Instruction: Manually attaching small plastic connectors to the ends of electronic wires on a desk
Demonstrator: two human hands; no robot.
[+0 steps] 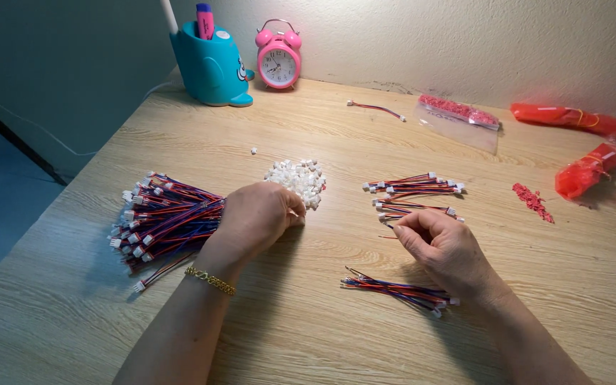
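My left hand [258,217] rests on the wooden table [308,328] with its fingertips at the near edge of a small pile of white plastic connectors [297,178]; whether it pinches one is hidden. A big bundle of red, blue and black wires with white plugs [165,217] lies just left of that hand. My right hand [442,246] pinches the end of a thin wire [388,227] beside a small spread of finished wires [415,196]. Another small bunch of wires [397,289] lies under my right wrist.
At the back stand a teal whale-shaped pen holder [212,68] and a pink alarm clock [278,63]. A lone wire [376,108], a clear bag with red bits [461,117], two red bags [582,146] and a spill of red pieces [532,201] lie to the right.
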